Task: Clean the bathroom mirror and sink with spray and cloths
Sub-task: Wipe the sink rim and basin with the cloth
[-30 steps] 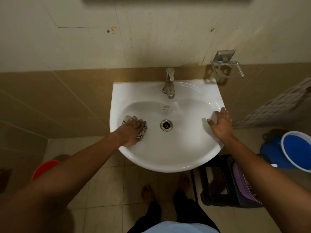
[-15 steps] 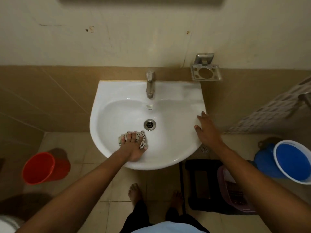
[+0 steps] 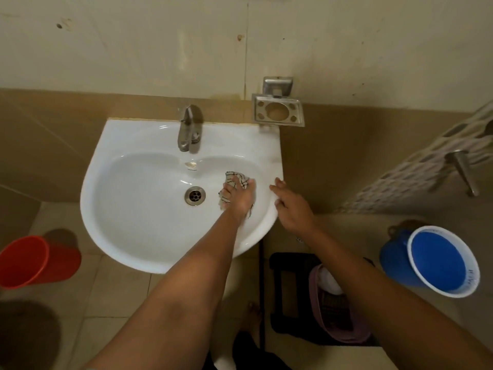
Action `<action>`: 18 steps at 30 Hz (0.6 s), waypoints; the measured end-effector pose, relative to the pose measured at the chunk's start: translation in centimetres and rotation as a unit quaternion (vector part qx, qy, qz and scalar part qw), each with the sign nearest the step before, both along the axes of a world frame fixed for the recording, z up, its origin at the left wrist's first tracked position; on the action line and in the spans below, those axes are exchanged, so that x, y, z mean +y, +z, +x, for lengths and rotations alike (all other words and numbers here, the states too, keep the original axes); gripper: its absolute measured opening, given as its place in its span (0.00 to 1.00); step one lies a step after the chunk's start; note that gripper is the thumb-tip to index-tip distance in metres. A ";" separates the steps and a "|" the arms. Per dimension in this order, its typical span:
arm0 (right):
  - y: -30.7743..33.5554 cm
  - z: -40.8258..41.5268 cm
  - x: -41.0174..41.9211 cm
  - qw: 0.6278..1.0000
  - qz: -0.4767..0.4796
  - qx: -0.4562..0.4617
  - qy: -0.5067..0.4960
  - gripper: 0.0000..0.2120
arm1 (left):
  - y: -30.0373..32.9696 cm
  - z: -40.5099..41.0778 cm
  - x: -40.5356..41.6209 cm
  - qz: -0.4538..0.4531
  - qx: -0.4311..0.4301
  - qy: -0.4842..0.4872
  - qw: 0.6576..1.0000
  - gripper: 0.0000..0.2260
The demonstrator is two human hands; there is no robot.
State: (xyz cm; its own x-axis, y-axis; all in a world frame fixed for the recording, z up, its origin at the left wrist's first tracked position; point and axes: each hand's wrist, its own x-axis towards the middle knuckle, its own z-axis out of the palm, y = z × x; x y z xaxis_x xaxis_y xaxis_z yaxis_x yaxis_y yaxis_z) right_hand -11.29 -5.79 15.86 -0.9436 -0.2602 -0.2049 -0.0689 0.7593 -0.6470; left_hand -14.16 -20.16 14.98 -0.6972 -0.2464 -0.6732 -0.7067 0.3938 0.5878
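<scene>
While the left hand presses a checked cloth flat against the inner right slope of the white sink, its fingers lie spread over the fabric, which bunches out past the fingertips and under the palm. Just left of this hand sits the metal drain, apart from the cloth, and beyond the drain, towards the wall, the overflow slot and the steel tap stand on the back ledge. The right hand rests just beside the left one, fingers relaxed and laid over the sink's right rim, grasping nothing. Beyond the right hand, fixed to the wall above the sink's far right corner, hangs a steel holder with a round opening and smaller holes, nothing standing in it. Below the right forearm, on the floor, a dark basket holds a purple tub with something white and some patterned fabric inside; what these are cannot be told. Farther right of that arm a blue bucket carries a white-rimmed blue basin tilted on its top; whether it holds water cannot be told. Far left of the left arm, an orange bucket lies tipped on the tiled floor, its mouth turned away to the left. Bare feet show between the forearms, beneath the sink's front edge.
</scene>
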 end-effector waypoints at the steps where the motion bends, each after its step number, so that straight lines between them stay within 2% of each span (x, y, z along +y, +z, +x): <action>1: 0.0 0.0 0.1 1.000 -0.011 -0.004 -0.005 0.23 | 0.1 -0.3 0.6 0.024 0.016 0.015 0.999 0.34; 3: 0.0 -0.1 0.1 0.998 -0.049 -0.022 -0.034 0.23 | 0.2 -0.2 1.6 0.053 0.043 0.019 0.998 0.34; 5: 0.0 -0.6 0.1 0.988 -0.113 -0.044 -0.098 0.22 | 0.0 0.3 2.3 0.042 0.075 -0.021 0.996 0.33; 9: 0.5 -2.3 0.2 0.917 -0.272 -0.093 -0.277 0.17 | -0.2 1.2 3.5 0.007 0.120 -0.105 0.987 0.32; 11: 0.9 -2.8 0.4 0.899 -0.279 -0.098 -0.324 0.15 | 0.2 1.7 4.1 -0.020 0.142 -0.151 0.978 0.34; 13: 0.9 -2.9 0.7 0.903 -0.252 -0.086 -0.337 0.14 | 0.3 2.6 4.2 -0.054 0.176 -0.211 0.960 0.34; 18: 0.3 -2.2 0.6 0.929 -0.170 -0.040 -0.327 0.10 | 0.3 7.7 1.3 -0.165 0.258 -0.420 0.854 0.33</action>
